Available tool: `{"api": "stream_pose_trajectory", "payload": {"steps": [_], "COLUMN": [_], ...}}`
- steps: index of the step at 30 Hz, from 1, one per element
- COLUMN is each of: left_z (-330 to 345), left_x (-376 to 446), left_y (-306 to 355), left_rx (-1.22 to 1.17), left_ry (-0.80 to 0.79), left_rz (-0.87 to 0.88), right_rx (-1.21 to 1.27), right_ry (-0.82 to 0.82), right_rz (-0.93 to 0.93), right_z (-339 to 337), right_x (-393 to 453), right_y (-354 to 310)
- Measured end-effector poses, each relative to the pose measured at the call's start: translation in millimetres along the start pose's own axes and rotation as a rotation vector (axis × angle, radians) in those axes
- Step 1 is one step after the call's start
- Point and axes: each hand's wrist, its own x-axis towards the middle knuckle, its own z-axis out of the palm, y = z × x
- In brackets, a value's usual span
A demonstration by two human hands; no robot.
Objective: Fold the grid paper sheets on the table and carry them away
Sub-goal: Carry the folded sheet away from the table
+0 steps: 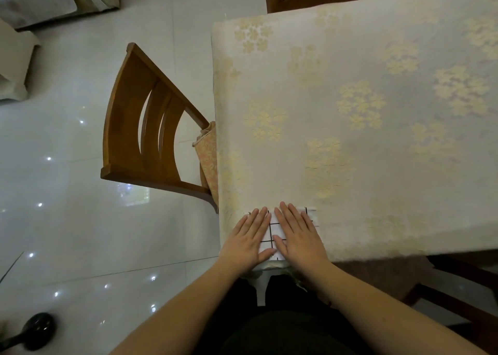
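- left hand and right hand pressing flat, fingers straight, no grip on anything
- grid paper lying under both palms at near bench edge
- wooden chair standing at left

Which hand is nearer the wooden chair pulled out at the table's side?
Left. The left hand presses the paper on the chair's side; the right hand lies beyond it.
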Motion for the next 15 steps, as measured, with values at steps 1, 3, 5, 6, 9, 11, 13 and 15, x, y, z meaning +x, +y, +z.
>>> {"api": "stream_pose_trajectory", "payload": {"steps": [1,3,5,6,9,11,13,15], "left_z": [0.2,3.8,6.7,6.8,6.3,5.4,2.0,1.1], "left_x": [0.6,-0.1,-2.3,-4.2,-10.6,-11.4,-11.0,-10.1], "left_y": [-0.5,-2.2,-6.4,-8.9,-18.8,-22.3,-21.4,-21.5], "left_rx": [-0.004,-0.02,-0.05,-0.052,0.014,0.043,0.004,0.002], "left_ry": [0.001,-0.001,-0.005,-0.021,-0.027,-0.044,-0.106,-0.111], "left_rz": [0.004,-0.003,-0.053,-0.08,-0.07,-0.061,-0.094,-0.089], "right_rx": [-0.006,-0.017,-0.01,0.003,0.037,0.046,0.048,0.038], "right_ry": [0.003,-0.003,0.01,0.018,0.019,0.008,-0.013,-0.029], "right_rz": [-0.009,-0.015,0.006,0.028,0.083,0.088,0.085,0.081], "right_z": [-0.1,-0.8,-0.8,-1.1,-0.6,-1.3,-3.8,-6.0], "right_x": [0.2,-0.8,-3.4,-5.0,-9.3,-9.2,-8.1,-7.3], "right_y": [1.8,6.5,14.2,18.6,29.2,30.5,30.6,30.8]}}
